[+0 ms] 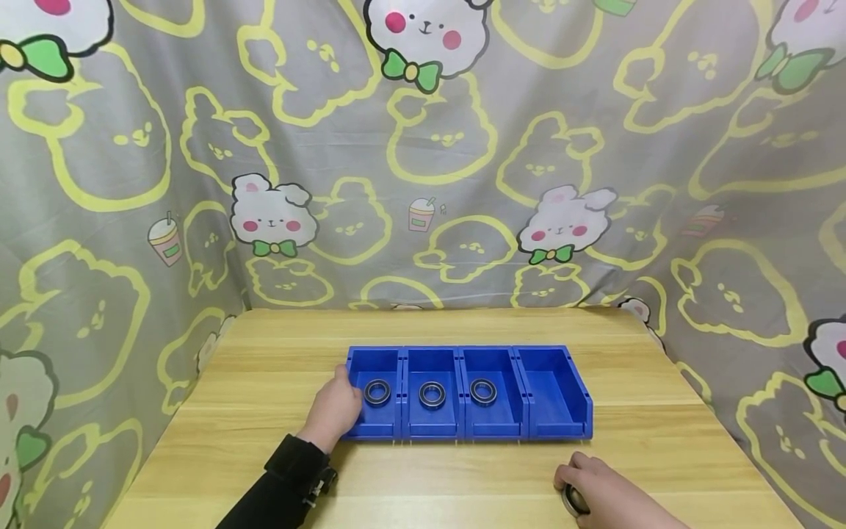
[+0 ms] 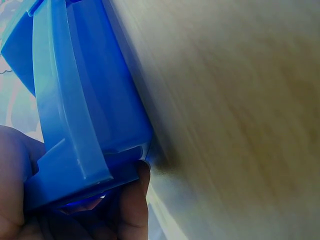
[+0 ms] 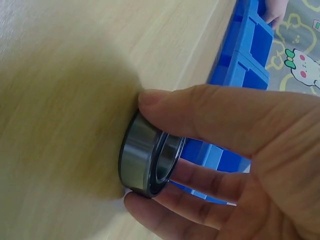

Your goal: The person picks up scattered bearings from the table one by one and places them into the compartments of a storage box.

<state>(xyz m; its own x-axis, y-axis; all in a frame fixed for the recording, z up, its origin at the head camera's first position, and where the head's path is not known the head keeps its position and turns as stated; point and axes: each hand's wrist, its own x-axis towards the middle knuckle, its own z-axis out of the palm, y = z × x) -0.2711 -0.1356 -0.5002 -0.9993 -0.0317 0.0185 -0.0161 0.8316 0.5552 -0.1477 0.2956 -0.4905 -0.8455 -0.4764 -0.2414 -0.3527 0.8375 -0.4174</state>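
Four joined bins are better told as a row of blue plastic bins (image 1: pixel 492 430) on the table. My left hand (image 1: pixel 333 408) grips the outer wall of the leftmost bin; in the left wrist view its thumb and fingers sit on either side of the blue edge (image 2: pixel 70 165). Ball bearings lie flat inside three bins: the left bearing (image 1: pixel 377 393), the second bearing (image 1: pixel 432 395) and the third bearing (image 1: pixel 483 392). In front of the rightmost bin, my right hand (image 1: pixel 608 488) pinches another bearing (image 3: pixel 137 155) between thumb and fingers, close over the tabletop.
The rightmost bin (image 1: pixel 551 393) shows a bare floor. Beneath everything is a light wood-grain table (image 1: pixel 449 477). A grey curtain (image 1: pixel 370 154) with cartoon prints hangs behind the table and along both sides.
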